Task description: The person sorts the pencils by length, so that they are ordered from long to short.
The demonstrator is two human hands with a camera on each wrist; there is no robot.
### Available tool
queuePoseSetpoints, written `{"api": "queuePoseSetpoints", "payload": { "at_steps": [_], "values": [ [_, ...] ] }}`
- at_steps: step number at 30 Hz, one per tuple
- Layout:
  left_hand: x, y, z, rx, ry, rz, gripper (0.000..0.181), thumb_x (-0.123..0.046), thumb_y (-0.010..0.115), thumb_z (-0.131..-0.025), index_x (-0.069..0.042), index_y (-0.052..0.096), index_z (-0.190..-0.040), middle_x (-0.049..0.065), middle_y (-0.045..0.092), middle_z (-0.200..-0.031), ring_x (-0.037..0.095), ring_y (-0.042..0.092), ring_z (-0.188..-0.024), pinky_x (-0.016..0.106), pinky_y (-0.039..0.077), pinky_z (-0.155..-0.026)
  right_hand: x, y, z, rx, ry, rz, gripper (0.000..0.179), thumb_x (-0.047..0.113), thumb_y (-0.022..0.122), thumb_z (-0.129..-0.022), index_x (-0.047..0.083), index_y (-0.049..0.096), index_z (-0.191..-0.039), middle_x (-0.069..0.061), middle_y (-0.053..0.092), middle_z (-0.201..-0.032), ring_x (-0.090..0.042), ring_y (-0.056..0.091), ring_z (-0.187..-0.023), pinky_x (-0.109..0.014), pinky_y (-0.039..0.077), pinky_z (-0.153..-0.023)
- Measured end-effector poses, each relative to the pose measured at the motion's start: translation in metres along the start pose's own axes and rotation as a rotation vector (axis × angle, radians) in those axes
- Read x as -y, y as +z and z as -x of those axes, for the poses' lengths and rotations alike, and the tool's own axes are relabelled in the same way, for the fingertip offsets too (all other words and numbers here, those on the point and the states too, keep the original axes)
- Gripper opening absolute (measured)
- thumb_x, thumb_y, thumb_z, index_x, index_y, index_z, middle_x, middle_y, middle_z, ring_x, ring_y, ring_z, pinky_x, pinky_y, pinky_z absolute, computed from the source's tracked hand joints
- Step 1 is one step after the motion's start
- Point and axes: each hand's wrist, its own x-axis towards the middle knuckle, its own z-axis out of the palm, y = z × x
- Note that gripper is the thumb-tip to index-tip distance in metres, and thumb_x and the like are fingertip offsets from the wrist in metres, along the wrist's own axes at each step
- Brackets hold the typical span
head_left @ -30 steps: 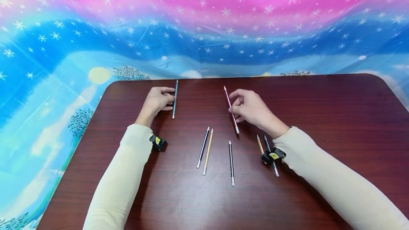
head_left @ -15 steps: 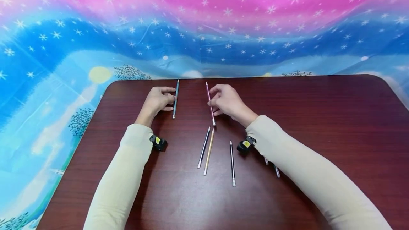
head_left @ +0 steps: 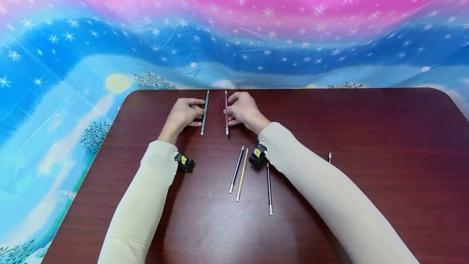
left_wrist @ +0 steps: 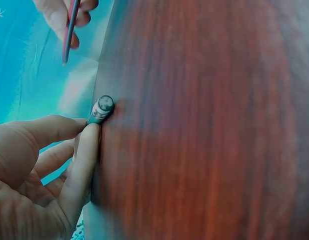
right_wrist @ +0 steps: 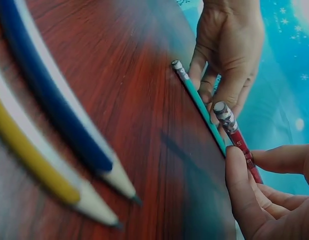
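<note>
Near the table's far edge, my left hand (head_left: 185,113) pinches a green pencil (right_wrist: 202,107), which lies along the tabletop with its silver eraser end towards me. Just to its right, my right hand (head_left: 244,110) holds a red pencil (right_wrist: 238,137) between thumb and fingers, its tip pointing away. In the head view the two pencils stand nearly parallel with a narrow gap between them. The right wrist view shows the red pencil raised over the wood, its shadow falling on the table. The left wrist view shows the green pencil's eraser end (left_wrist: 103,106) close up.
A dark blue pencil (head_left: 236,170) and a yellow pencil (head_left: 242,174) lie side by side in the middle of the table (head_left: 205,223). A black pencil (head_left: 269,190) lies right of them. Another pencil's tip (head_left: 329,156) shows past my right sleeve. A snowflake-patterned cloth (head_left: 227,31) hangs behind.
My right hand has carried the red pencil left and slightly away from me, straightening it beside the green one. The left hand has stayed on the green pencil.
</note>
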Motion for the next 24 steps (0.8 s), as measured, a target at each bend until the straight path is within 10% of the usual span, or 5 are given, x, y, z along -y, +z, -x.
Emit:
{"api": "queuePoseSetpoints", "payload": {
  "at_steps": [24],
  "values": [
    [0.000, -0.002, 0.000, 0.002, -0.005, 0.019, 0.041, -0.011, 0.064, -0.095, -0.016, 0.059, -0.136, 0.010, 0.062, -0.105, 0.019, 0.066, -0.093, 0.033, 0.062, -0.069, -0.001, 0.044, -0.023, -0.077, 0.012, 0.079, 0.031, -0.004, 0.062, -0.091, -0.001, 0.053, -0.120, -0.018, 0.061, -0.095, -0.022, 0.060, -0.062, -0.036, 0.062, -0.061]
  ]
}}
